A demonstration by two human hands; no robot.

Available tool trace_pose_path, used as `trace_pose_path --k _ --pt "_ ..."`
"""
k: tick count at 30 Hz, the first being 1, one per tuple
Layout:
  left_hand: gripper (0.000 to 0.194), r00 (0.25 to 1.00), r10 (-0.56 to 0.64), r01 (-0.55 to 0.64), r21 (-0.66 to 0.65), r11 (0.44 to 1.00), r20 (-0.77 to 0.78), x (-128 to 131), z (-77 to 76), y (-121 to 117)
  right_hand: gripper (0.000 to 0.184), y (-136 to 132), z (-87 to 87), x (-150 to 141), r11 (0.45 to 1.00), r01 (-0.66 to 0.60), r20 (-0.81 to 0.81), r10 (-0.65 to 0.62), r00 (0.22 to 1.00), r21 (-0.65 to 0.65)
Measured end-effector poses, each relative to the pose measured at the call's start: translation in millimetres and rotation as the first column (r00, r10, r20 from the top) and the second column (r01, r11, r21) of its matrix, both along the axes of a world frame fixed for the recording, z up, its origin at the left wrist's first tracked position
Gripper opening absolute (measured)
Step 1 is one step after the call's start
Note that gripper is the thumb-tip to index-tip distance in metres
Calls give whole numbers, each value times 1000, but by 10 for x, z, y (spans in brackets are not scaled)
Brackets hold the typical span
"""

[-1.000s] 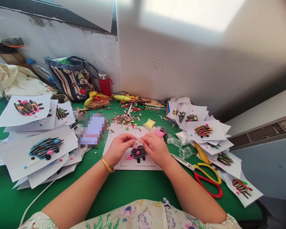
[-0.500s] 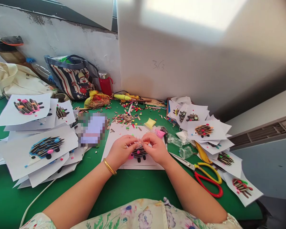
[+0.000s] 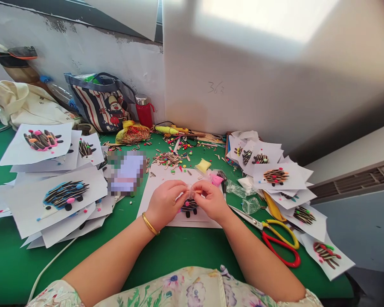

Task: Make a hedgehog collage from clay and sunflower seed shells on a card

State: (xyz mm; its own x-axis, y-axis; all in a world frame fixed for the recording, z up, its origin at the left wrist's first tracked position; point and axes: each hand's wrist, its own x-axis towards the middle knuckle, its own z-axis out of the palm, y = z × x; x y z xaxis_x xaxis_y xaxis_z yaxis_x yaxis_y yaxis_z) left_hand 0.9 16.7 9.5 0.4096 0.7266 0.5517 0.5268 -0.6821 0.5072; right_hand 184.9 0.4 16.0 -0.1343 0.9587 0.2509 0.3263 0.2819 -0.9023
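My left hand (image 3: 168,201) and my right hand (image 3: 211,202) meet over the middle of the table, fingertips pinched on a small clear plastic bag (image 3: 190,190). A bit of orange shows by the right fingers; what the bag holds is hidden. Just beneath my hands is a hedgehog picture (image 3: 189,208) with dark seed spines and black feet, on white paper (image 3: 149,194). The hands cover part of it. Beyond my right hand lie a pink clay packet (image 3: 216,180) and a yellow clay packet (image 3: 202,165).
Scissors (image 3: 265,226) with red and yellow handles lie right, near a yellow comb (image 3: 274,206) and empty clear wrappers (image 3: 251,205). Stacks of finished hedgehog cards (image 3: 28,209) stand left, more cards (image 3: 302,181) right. Sunflower seeds (image 3: 169,159), a phone-like blurred object (image 3: 127,172) and a red bottle (image 3: 144,113) are behind.
The view has shifted slightly, so the scene sits a little to the right. Both hands stay together on the plastic bag, with small finger movements.
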Motion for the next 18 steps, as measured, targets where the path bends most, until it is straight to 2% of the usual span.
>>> trace_pose_path --k 11,15,18 --pt "16 998 -26 28 39 999 -59 9 1 -4 7 -12 -15 -8 996 -3 -11 2 1000 -89" --pt "12 999 11 -14 50 999 50 11 25 -40 5 6 12 5 996 44 -21 -45 999 -78" --pt "11 980 62 -56 -34 998 189 6 36 -30 4 21 17 32 991 84 -63 -91 994 -102"
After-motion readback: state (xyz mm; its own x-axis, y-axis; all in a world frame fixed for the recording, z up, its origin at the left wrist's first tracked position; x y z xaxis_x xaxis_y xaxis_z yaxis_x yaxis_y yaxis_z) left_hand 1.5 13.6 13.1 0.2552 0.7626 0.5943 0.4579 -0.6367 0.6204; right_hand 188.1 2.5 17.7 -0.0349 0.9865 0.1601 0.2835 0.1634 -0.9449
